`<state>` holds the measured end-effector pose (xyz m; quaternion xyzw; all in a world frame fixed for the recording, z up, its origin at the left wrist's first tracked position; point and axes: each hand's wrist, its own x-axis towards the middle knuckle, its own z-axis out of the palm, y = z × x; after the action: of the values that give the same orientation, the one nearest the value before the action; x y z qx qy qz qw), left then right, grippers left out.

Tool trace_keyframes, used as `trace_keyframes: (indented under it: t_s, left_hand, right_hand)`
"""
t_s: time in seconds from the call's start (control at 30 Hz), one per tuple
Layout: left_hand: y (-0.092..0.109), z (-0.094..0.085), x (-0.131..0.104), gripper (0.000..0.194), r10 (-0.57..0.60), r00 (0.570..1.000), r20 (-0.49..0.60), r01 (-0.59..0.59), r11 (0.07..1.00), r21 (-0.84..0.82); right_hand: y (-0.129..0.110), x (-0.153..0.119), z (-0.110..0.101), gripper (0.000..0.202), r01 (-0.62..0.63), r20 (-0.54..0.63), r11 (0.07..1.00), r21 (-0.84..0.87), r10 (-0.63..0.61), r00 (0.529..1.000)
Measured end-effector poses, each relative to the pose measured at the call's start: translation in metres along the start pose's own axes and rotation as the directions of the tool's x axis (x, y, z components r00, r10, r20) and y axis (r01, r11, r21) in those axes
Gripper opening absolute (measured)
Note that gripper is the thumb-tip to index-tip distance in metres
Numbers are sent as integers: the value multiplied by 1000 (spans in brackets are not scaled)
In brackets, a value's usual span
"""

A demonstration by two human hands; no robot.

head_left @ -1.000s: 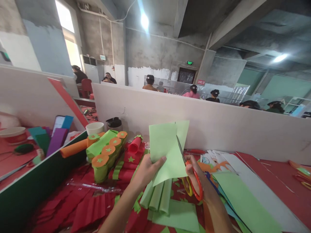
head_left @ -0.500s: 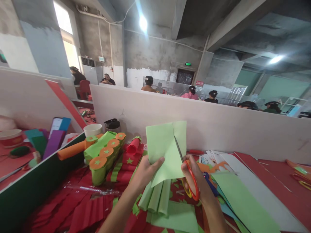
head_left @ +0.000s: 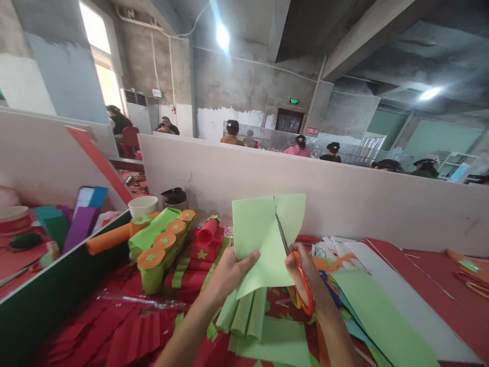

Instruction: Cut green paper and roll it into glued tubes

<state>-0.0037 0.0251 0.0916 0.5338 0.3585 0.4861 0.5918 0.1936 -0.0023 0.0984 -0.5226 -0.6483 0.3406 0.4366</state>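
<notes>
A light green sheet of paper (head_left: 252,229) is held up in front of me. My left hand (head_left: 235,270) grips its lower left edge, thumb on the near face. In my right hand (head_left: 301,272) is a pair of scissors (head_left: 305,285) with red and yellow handles, fingers in the loops. A dark blade lies across the sheet, pointing up toward a short mark at the top edge; the right part of the paper bends back. Below the sheet lie several light green paper rolls (head_left: 242,316) and a flat green sheet (head_left: 280,339).
At left stand green rolls with orange star-topped caps (head_left: 151,257), an orange roll (head_left: 109,239), a white cup (head_left: 143,206) and a dark-lidded bottle (head_left: 174,197). Red paper strips (head_left: 141,331) cover the front left. Green sheets (head_left: 382,311) lie right. A white partition (head_left: 344,199) stands behind; people sit beyond.
The right part of the green sheet has swung outward to the right, so the paper looks wider. Both hands keep their grips, and the view has shifted slightly.
</notes>
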Motion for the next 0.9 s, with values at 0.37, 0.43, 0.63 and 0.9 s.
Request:
trace_keyframes:
  t_s: [0.37,0.43,0.63,0.9]
  left_hand:
    - [-1,3,0,55,-90,995,-39,85,990,-114]
    - [-2,3,0,56,-97,994,-43,92,990,-110]
    - [-3,2,1,51,-56,998,-21,55,996,-64]
    - [-1,0,-2,42,-61,997,57,59,998,32]
  right_hand:
    - [-1,-2,0,45,-41,-1,999,-27,41,999]
    - [-1,-1,0,45,-19,-15,998,-60,19,1000]
    - [3,1,0,46,-11,-19,993,-121,9,1000]
    - [-2,-4,-2,44,-9,-46,992,-123,3,999]
